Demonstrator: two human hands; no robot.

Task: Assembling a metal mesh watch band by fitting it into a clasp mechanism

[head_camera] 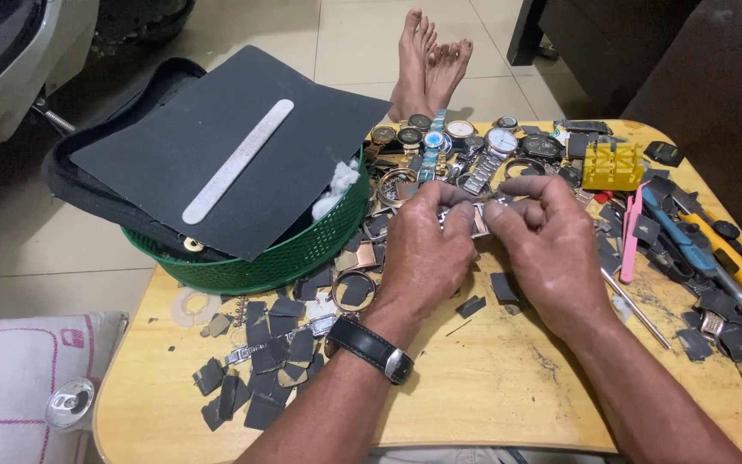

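Two hands at work over a wooden tabletop (491, 395). Beyond and left of the left hand: green basket (285, 258) topped by a dark sheet (165, 155) with a pale file (238, 161) lying on it. Just beyond both hands: row of watches (474, 137). Beyond the right hand: yellow block (612, 166). Right of the right hand: pink tool (631, 232), blue and yellow-handled tools (714, 258). Near side of the left hand: scattered dark scraps (259, 361). Left hand (422, 249), black watch on its wrist, and right hand (551, 249), fingertips pressed close together, both pinching a small metal watch part (477, 222) between them, held just above the tabletop.
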